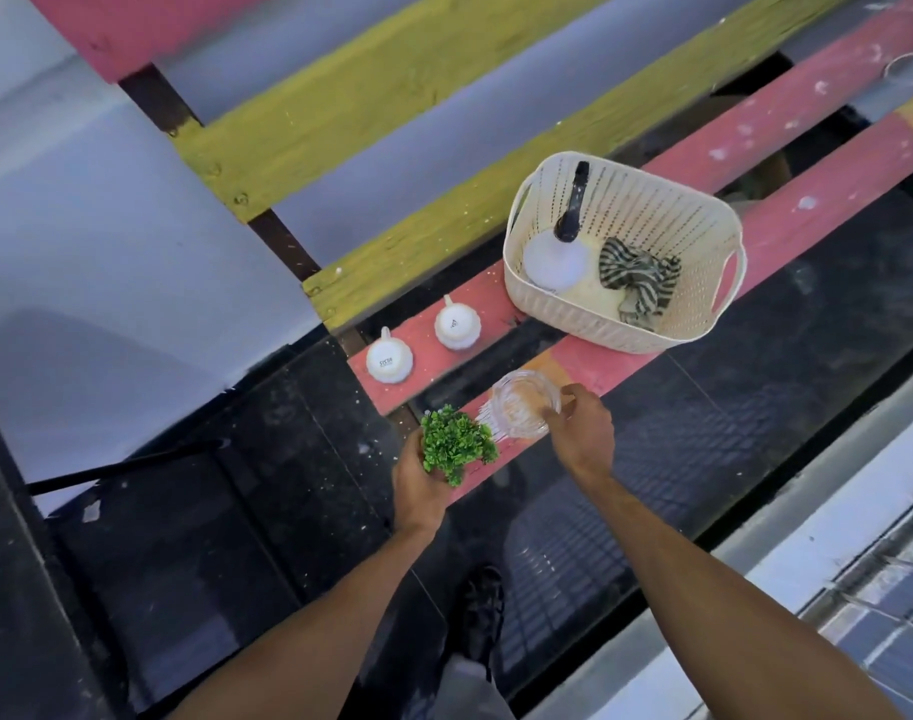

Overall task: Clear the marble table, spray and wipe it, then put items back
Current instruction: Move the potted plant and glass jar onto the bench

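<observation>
My left hand (423, 480) grips a small green artificial plant (457, 444) above the near end of a pink plank. My right hand (581, 428) holds a clear ribbed glass vessel (522, 410) by its rim, just right of the plant. Two white cups (389, 362) (457, 324) stand upside down on the pink plank (496, 314). A cream plastic basket (703, 324) on the planks holds a white spray bottle (555, 259) with a black trigger and a striped cloth (638, 283). The marble table is not in view.
Pink and yellow painted planks (392, 241) form a slatted bench with gaps showing dark floor (236, 485). A black rod (121, 467) lies at the left. My foot (483, 610) stands below on the dark tiles. A white ledge (807, 553) runs at the lower right.
</observation>
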{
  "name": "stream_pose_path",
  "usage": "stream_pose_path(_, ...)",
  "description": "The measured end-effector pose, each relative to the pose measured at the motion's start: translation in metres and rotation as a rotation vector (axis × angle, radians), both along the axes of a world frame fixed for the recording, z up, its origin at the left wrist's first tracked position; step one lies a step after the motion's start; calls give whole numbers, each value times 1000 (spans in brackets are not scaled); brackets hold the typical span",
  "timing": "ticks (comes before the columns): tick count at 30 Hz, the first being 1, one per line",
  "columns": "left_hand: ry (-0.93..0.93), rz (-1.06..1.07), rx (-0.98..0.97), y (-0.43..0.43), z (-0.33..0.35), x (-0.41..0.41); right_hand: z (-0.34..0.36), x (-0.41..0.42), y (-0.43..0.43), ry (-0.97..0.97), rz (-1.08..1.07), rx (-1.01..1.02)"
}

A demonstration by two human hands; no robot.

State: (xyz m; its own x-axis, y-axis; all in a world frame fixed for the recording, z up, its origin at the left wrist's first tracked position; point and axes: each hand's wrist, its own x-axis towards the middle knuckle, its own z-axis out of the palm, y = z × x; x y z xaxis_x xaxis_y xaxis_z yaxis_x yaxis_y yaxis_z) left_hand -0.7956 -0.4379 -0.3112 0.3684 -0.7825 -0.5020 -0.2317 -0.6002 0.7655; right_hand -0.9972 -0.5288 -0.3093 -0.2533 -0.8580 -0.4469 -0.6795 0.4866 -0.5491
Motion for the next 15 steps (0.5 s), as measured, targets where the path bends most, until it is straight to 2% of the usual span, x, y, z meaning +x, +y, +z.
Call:
stream_pose_path(6,61,-59,127,15,65,20,76,-4,32,45,-31,-83)
stream_pose_path(11,-42,-221,9,-7,147,21,159,-4,46,55,-73,-216)
stream_pose_path(15,-34,-357,-161,-53,195,-4,203,-13,31,7,-92,-314)
